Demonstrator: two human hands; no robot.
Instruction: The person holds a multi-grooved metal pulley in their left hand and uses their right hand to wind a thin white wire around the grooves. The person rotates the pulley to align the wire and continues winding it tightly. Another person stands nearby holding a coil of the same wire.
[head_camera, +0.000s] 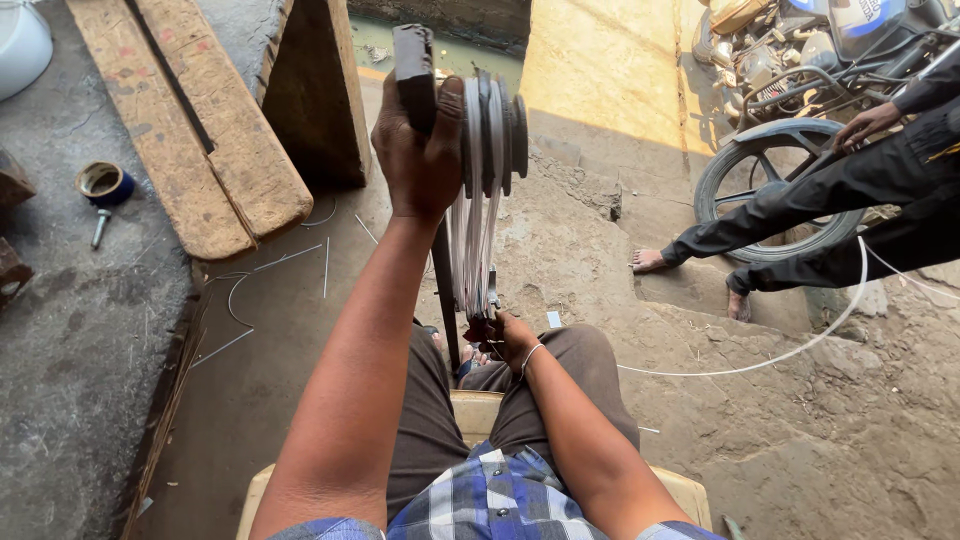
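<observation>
The left hand is clenching around a dark upright handle in the upper middle of the frame, holding up a stack of dark grooved pulley wheels that is sitting just right of the fingers. A bundle of thin white strands is hanging from the wheels down toward the lap. The right hand is pinching the lower end of those strands together with a small dark red piece, near the centre of the frame, a thin band circling its wrist. Both arms are reaching out from a blue plaid shirt at the bottom edge, above dark trousers and a pale seat. A white cord is curving away across the dirt floor to the right. At upper left, two worn wooden planks are lying on a grey slab, with a blue roll of tape beside them. At upper right, another person's dark-clad legs are stretching past a motorcycle wheel.
</observation>
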